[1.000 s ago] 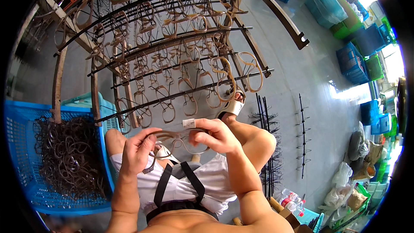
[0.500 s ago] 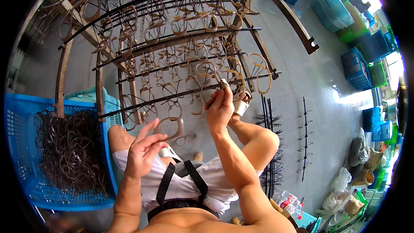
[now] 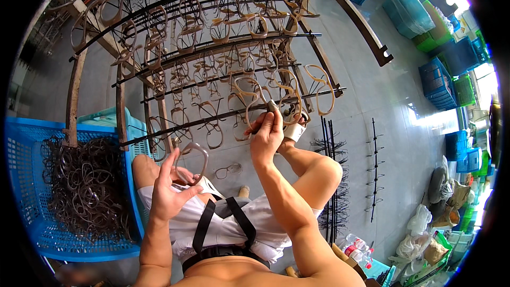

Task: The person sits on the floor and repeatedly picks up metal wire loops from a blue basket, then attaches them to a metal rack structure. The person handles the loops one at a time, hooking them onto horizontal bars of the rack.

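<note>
My left hand (image 3: 169, 194) has its thumb and fingers closed around a brown eyeglass frame (image 3: 205, 162), held tilted above my lap. My right hand (image 3: 267, 137) is pinched at the lowest black rod (image 3: 212, 119) of a rack. A grey covering wraps one of its fingertips. Just beside those fingertips a tan eyeglass frame (image 3: 234, 84) hangs at the rod; what the pinch holds is hidden. More tan frames (image 3: 333, 93) hang to the right along the same rod.
The wooden rack (image 3: 123, 109) carries several rods of eyeglass frames. A blue basket (image 3: 21, 180) on the left holds a heap of dark frames (image 3: 87, 191). One frame (image 3: 228, 171) lies on the floor. Spiky black rods (image 3: 330, 202) lie right of my leg, with another rod (image 3: 375, 172) beyond.
My left hand has turned the brown eyeglass frame more upright and drawn it slightly left. My right hand has shifted a little left along the rod, and the tan frame beside it has tilted.
</note>
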### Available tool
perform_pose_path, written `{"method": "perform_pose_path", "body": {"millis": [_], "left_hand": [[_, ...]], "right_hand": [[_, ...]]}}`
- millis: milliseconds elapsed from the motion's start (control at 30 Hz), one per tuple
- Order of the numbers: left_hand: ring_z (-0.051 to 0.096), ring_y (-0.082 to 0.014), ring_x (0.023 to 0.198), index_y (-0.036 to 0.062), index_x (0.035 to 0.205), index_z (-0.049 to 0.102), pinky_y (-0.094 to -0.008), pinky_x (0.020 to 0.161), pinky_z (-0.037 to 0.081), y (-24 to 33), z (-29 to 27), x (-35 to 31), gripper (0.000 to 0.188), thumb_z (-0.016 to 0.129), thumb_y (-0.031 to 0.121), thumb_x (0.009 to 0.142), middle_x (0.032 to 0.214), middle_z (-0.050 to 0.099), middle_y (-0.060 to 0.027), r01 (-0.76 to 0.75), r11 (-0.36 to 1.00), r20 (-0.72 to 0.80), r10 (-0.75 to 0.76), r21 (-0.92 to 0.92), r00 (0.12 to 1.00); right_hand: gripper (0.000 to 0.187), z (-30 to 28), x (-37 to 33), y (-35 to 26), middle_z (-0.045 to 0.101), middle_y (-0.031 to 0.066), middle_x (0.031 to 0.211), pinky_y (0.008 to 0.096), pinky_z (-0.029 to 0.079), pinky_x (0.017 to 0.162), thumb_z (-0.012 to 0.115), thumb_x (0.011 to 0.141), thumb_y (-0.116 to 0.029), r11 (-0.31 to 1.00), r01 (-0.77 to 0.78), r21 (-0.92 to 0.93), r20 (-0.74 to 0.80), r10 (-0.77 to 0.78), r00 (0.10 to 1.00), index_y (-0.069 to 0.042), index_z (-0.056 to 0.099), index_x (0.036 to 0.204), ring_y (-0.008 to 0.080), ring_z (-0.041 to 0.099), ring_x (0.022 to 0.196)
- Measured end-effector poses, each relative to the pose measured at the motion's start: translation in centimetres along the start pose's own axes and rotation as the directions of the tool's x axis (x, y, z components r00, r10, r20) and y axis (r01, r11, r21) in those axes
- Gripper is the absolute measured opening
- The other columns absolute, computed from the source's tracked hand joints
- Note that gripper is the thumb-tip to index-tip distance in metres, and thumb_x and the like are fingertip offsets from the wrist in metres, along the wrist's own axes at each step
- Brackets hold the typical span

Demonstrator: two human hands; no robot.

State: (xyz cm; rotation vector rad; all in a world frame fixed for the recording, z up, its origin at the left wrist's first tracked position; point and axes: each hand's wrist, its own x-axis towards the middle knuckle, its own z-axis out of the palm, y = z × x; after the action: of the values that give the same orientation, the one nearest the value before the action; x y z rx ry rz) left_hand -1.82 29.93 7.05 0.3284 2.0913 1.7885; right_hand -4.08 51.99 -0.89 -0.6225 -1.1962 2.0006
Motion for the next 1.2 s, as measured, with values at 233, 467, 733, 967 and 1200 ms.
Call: {"method": "perform_pose_path", "body": {"millis": [233, 467, 733, 967, 1200], "left_hand": [[0.062, -0.0129, 0.073, 0.0032, 0.100, 0.046, -0.0233, 0.068, 0.051, -1.4, -0.6, -0.3, 0.041, 0.074, -0.002, 0.071, 0.081, 0.060, -0.0059, 0.061, 0.987, 0.034, -0.057, -0.147, 0.998], [0.064, -0.0143, 0.082, 0.0029, 0.096, 0.048, -0.0247, 0.074, 0.052, -1.2, -0.7, -0.2, 0.033, 0.072, 0.000, 0.074, 0.085, 0.062, -0.0067, 0.064, 0.978, 0.054, -0.054, -0.199, 0.997], [0.063, -0.0147, 0.084, 0.0015, 0.098, 0.048, -0.0253, 0.075, 0.051, -1.3, -0.5, -0.1, 0.030, 0.070, -0.001, 0.077, 0.088, 0.060, -0.0065, 0.056, 0.966, 0.072, -0.039, -0.252, 0.997], [0.060, -0.0119, 0.076, 0.0023, 0.103, 0.048, -0.0219, 0.064, 0.048, -0.8, -0.7, -0.1, 0.031, 0.068, 0.008, 0.080, 0.087, 0.060, -0.0068, 0.049, 0.961, 0.021, -0.045, -0.273, 0.999], [0.053, -0.0102, 0.066, 0.0035, 0.109, 0.047, -0.0206, 0.057, 0.042, -1.1, -1.4, 0.1, 0.030, 0.061, 0.015, 0.085, 0.088, 0.061, -0.0117, 0.046, 0.932, 0.025, -0.040, -0.360, 0.999]], "right_hand": [[0.024, 0.0, -0.1, -0.1, 0.045, 0.0006, 0.071, 0.0231, 0.043, 0.044, 0.038, 0.099, -0.016, 1.000, -0.019, 0.000, 0.012, 0.019, 1.000, -0.001, 0.045, 0.116, 0.0077, 0.046, 0.052], [0.024, -0.1, -0.1, 0.3, 0.046, 0.0003, 0.071, 0.0233, 0.043, 0.044, 0.039, 0.098, -0.016, 1.000, -0.018, -0.022, -0.020, 0.017, 1.000, -0.002, 0.046, 0.117, 0.0079, 0.046, 0.052], [0.029, 0.3, -0.7, 0.6, 0.045, -0.0002, 0.068, 0.0224, 0.043, 0.044, 0.040, 0.098, -0.016, 0.998, -0.069, 0.001, 0.039, 0.069, 0.997, -0.002, 0.043, 0.123, 0.0078, 0.048, 0.052], [0.032, 0.0, -1.6, 1.4, 0.049, 0.0007, 0.068, 0.0207, 0.041, 0.042, 0.040, 0.096, -0.008, 0.976, 0.082, -0.202, 0.212, -0.038, 0.977, -0.002, 0.043, 0.128, 0.0062, 0.048, 0.051], [0.030, -1.1, -0.8, 1.5, 0.052, 0.0025, 0.066, 0.0222, 0.041, 0.041, 0.042, 0.094, -0.006, 0.865, 0.288, -0.410, 0.287, -0.177, 0.941, 0.001, 0.047, 0.123, 0.0074, 0.048, 0.048]]}}
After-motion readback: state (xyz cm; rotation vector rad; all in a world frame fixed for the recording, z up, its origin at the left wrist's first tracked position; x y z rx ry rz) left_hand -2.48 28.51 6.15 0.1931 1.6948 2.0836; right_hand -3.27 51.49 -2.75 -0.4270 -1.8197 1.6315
